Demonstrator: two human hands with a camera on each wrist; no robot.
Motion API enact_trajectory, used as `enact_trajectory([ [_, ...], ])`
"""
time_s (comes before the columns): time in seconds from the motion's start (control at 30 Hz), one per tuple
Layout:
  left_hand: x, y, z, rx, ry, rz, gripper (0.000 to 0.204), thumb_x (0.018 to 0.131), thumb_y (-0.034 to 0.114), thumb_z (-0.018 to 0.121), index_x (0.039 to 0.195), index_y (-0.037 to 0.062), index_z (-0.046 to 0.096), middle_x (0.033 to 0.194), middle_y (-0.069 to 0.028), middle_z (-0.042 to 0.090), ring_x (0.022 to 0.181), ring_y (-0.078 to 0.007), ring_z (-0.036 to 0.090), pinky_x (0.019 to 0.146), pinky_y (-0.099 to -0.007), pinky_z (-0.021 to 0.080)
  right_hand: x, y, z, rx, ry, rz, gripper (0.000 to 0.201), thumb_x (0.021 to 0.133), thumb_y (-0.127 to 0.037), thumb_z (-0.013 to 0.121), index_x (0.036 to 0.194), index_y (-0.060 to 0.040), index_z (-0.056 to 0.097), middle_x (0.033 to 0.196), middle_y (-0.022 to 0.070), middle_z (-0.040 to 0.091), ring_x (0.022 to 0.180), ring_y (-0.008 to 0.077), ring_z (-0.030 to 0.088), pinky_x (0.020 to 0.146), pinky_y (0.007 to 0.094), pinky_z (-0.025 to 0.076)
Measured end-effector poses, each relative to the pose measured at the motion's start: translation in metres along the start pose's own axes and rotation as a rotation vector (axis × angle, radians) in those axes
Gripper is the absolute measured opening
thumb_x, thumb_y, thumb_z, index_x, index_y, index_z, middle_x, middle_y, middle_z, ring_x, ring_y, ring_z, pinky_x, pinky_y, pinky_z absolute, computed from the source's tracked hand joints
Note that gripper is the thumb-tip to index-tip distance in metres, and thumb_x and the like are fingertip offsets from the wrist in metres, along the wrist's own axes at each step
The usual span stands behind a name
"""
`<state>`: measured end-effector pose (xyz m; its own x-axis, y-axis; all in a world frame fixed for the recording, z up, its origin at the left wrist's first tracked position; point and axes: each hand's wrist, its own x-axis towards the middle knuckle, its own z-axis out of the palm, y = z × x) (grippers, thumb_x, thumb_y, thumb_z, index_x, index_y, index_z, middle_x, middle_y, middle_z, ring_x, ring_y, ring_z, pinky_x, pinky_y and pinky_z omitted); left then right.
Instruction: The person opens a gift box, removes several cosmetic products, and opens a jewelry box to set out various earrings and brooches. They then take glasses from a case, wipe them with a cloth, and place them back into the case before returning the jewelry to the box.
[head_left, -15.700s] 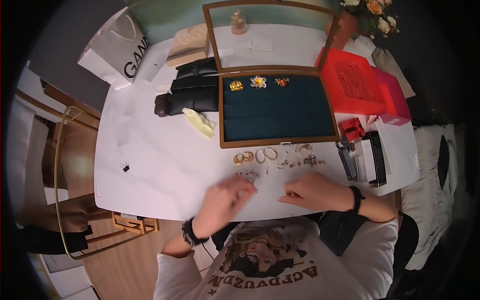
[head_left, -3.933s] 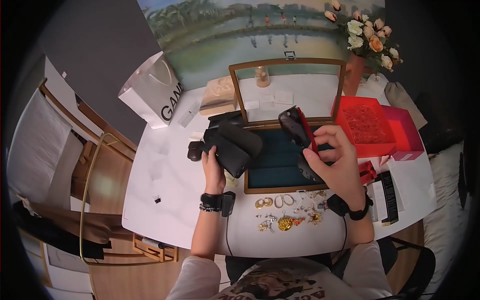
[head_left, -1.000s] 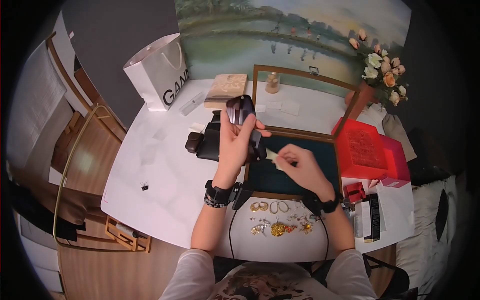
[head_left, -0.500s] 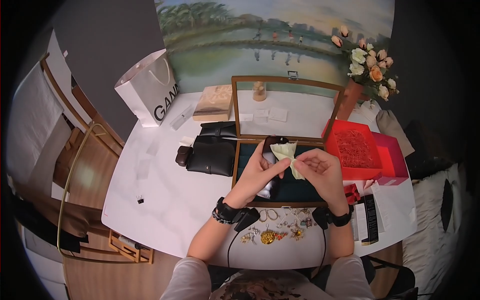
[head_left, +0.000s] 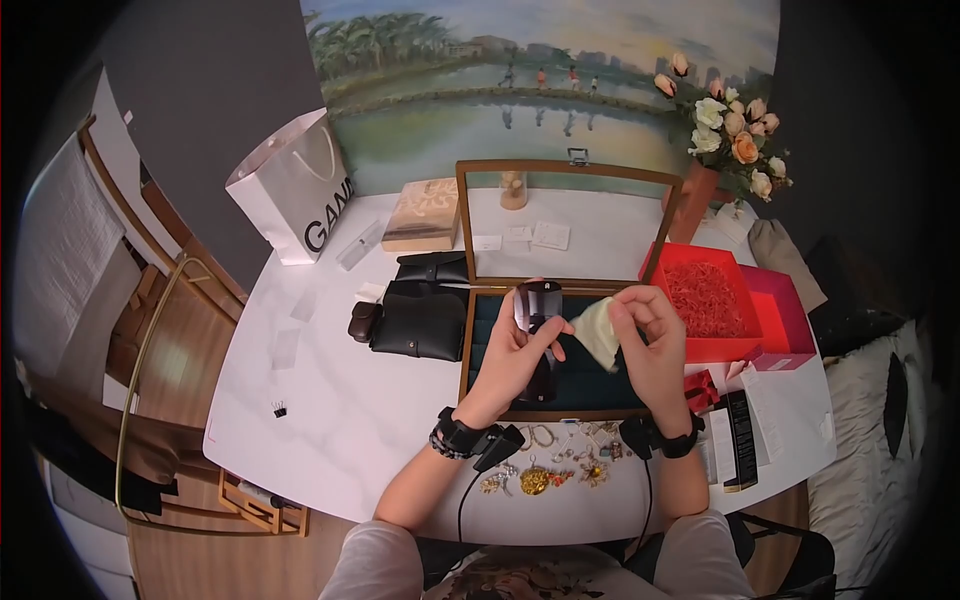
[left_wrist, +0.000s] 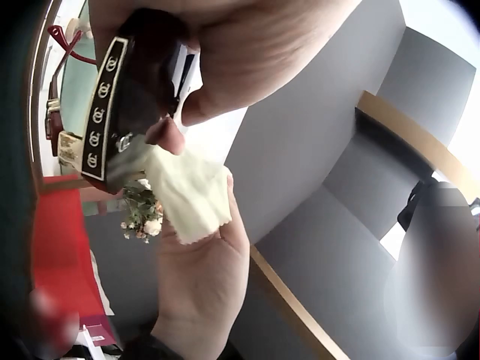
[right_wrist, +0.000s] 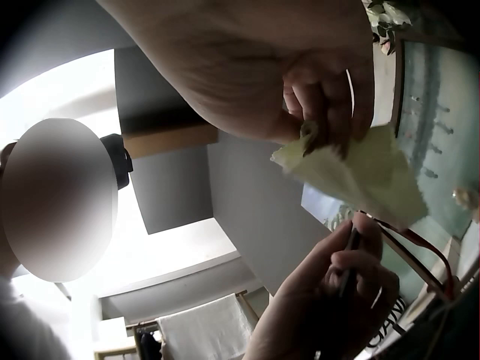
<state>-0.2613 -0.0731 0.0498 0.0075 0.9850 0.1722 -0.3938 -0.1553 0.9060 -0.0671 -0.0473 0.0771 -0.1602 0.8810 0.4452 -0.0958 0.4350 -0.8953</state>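
Note:
My left hand [head_left: 505, 378] holds a pair of dark sunglasses [head_left: 541, 298] by the frame, over the display case. In the left wrist view their black temple [left_wrist: 103, 116] shows a row of light logos in a pale border. A pale yellow lens cloth [head_left: 597, 336] hangs from my right hand [head_left: 655, 345], pinched between thumb and fingers. The cloth is close beside the lenses and overlaps the left fingertips in the left wrist view. Below both hands lies the wooden display case [head_left: 464, 360], its glass lid [head_left: 461, 215] raised and its dark green lining [head_left: 590, 392] partly hidden.
Black glasses cases [head_left: 418, 325] lie left of the display case. Gold and silver jewellery [head_left: 534, 481] is spread along the front. A red box [head_left: 745, 335] with shredded filling stands right, a black box [head_left: 738, 445] nearer. A paper bag [head_left: 290, 185] and a flower vase [head_left: 690, 210] stand behind.
Earlier the right hand held the sunglasses and the left a black case. The sunglasses passed to the left hand, the right took up the cloth. Brooches moved from the case to the table.

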Motion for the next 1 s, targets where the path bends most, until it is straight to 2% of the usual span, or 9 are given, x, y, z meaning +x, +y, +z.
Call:
enact_trajectory([
  [0.03,-0.001,-0.001,0.001,0.001,-0.003,-0.001,0.051,0.1,0.012,0.072,0.146,0.0065,0.05,0.103,-0.0069,0.071,0.077,-0.0104,0.066,0.076,-0.0241,0.052,-0.001,-0.004,0.002,0.038,-0.049,0.019,0.012,0.105,-0.005,0.062,0.115,0.0017,0.063,0.104,0.0042,0.072,0.096,0.0073,0.067,0.084,0.0231,0.052],
  [0.17,-0.001,-0.004,0.007,0.069,-0.109,-0.104,0.079,0.108,0.07,0.016,0.155,0.0097,0.034,0.125,-0.0128,0.067,0.096,-0.0168,0.068,0.089,-0.0288,0.054,-0.009,-0.033,-0.007,0.139,-0.294,0.105,0.015,0.106,-0.005,0.06,0.118,0.0024,0.064,0.105,0.0049,0.072,0.097,0.0067,0.067,0.085,0.0222,0.052],
  [0.27,-0.013,0.002,0.014,-0.181,-0.156,-0.257,0.082,0.108,0.071,0.018,0.157,0.0076,0.033,0.134,-0.0129,0.063,0.109,-0.0175,0.067,0.099,-0.0305,0.05,-0.008,-0.026,-0.009,0.215,-0.376,0.142,0.017,0.106,-0.006,0.061,0.119,0.0026,0.066,0.106,0.0039,0.072,0.097,0.0065,0.067,0.085,0.0228,0.052],
  [0.3,-0.014,-0.002,0.015,-0.28,-0.2,-0.246,0.075,0.111,0.065,0.023,0.158,0.0084,0.038,0.143,-0.0089,0.057,0.129,-0.016,0.059,0.107,-0.0311,0.048,-0.005,-0.021,-0.008,0.121,-0.304,0.095,0.017,0.105,-0.007,0.061,0.119,0.0025,0.066,0.105,0.0033,0.072,0.097,0.0064,0.067,0.084,0.0228,0.052],
  [0.57,-0.016,0.0,0.026,0.048,-0.143,-0.096,0.049,0.111,0.026,0.057,0.152,0.0044,0.042,0.128,-0.0058,0.067,0.11,-0.0078,0.066,0.093,-0.0245,0.053,0.005,-0.006,-0.009,-0.094,-0.005,-0.015,0.009,0.103,-0.006,0.064,0.109,-0.0002,0.063,0.099,0.0028,0.071,0.085,0.0058,0.067,0.073,0.0229,0.052],
  [0.7,-0.017,0.0,0.027,0.017,-0.13,-0.128,0.035,0.112,0.031,0.053,0.134,0.0031,0.054,0.107,-0.0056,0.072,0.082,-0.0109,0.07,0.072,-0.0275,0.058,0.007,0.0,-0.011,-0.071,0.055,0.004,0.007,0.102,-0.006,0.065,0.106,-0.001,0.063,0.096,0.0038,0.071,0.082,0.0057,0.066,0.069,0.023,0.05],
  [0.8,-0.016,-0.002,0.021,0.049,-0.162,-0.137,0.038,0.114,0.034,0.046,0.133,0.0028,0.055,0.108,-0.0056,0.071,0.083,-0.0116,0.07,0.075,-0.0274,0.058,0.008,0.0,-0.013,-0.317,0.026,0.035,0.008,0.098,-0.006,0.068,0.105,-0.0016,0.064,0.092,0.0051,0.07,0.079,0.0112,0.066,0.071,0.0274,0.051],
  [0.87,-0.014,-0.003,0.022,0.03,-0.135,-0.107,0.04,0.115,0.035,0.044,0.134,0.0027,0.055,0.108,-0.006,0.071,0.085,-0.0119,0.07,0.075,-0.0273,0.058,0.011,0.001,-0.005,-0.637,0.153,-0.495,0.013,0.094,-0.005,0.071,0.105,-0.0028,0.065,0.089,0.0049,0.07,0.078,0.0191,0.064,0.077,0.0321,0.051],
  [1.0,-0.014,-0.006,0.022,0.032,-0.086,-0.035,0.042,0.116,0.036,0.04,0.137,0.0033,0.055,0.116,-0.0068,0.069,0.096,-0.0116,0.069,0.083,-0.0273,0.057,-0.005,-0.013,0.011,-0.526,0.019,-0.247,0.021,0.089,-0.01,0.078,0.105,-0.0016,0.067,0.091,0.0097,0.069,0.081,0.0236,0.063,0.081,0.0359,0.05],
])
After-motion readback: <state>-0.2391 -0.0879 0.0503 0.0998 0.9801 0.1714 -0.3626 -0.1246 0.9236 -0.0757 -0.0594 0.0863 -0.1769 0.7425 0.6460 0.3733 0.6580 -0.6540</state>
